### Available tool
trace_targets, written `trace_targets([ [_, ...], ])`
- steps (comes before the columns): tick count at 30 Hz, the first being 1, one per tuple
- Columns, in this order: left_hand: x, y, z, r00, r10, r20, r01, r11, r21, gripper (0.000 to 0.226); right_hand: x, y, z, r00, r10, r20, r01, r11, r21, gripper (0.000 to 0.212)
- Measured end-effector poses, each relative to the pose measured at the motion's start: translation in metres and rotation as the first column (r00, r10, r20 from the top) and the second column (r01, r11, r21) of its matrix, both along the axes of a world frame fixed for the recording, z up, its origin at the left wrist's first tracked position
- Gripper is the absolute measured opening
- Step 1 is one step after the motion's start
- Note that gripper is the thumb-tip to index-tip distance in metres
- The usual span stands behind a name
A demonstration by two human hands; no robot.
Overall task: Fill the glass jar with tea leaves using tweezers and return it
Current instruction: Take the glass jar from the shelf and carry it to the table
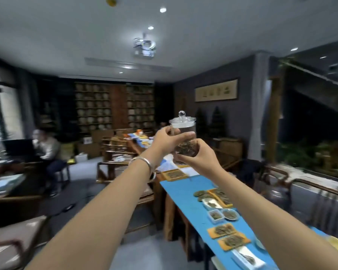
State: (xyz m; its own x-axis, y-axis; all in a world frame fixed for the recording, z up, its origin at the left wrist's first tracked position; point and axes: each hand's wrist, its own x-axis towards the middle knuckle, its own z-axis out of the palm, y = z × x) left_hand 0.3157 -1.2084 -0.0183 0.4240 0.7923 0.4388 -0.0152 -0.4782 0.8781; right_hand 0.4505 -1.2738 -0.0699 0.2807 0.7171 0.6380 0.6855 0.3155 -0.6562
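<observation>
A clear glass jar (183, 131) with a knobbed glass lid (182, 118) is held up at arm's length in front of me, above the far part of the table. Dark tea leaves (185, 149) fill its lower part. My left hand (165, 141) grips the jar's left side, a silver bangle on that wrist. My right hand (202, 155) cups the jar's bottom and right side. No tweezers show in either hand.
A long table with a blue cloth (185, 193) runs along the right, carrying orange trays (223, 230), small dishes (230, 214) and a wooden box (174, 174) of tea. Wooden chairs (113, 166) stand to the left. A person (47, 147) sits at a desk far left.
</observation>
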Motion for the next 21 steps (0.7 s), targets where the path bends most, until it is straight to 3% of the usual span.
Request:
trace_targets([
  [3, -0.050, 0.054, -0.004, 0.993, 0.117, -0.025, -0.116, 0.993, 0.024, 0.066, -0.041, 0.073, -0.006, 0.990, 0.139, -0.003, -0.139, 0.990, -0.002, 0.064],
  [10, -0.100, 0.182, -0.014, 0.944, 0.327, -0.044, -0.325, 0.944, 0.053, 0.044, -0.086, 0.235, -0.018, 0.933, 0.358, -0.025, -0.358, 0.934, 0.004, 0.066],
  [14, -0.107, 0.253, -0.009, 0.913, 0.406, -0.027, -0.406, 0.914, 0.022, 0.062, -0.094, 0.321, -0.010, 0.893, 0.449, -0.032, -0.449, 0.893, -0.020, 0.071],
  [21, -0.123, 0.362, -0.002, 0.874, 0.481, -0.067, -0.478, 0.877, 0.053, 0.062, -0.114, 0.439, -0.005, 0.850, 0.524, -0.064, -0.524, 0.852, 0.013, 0.068],
])
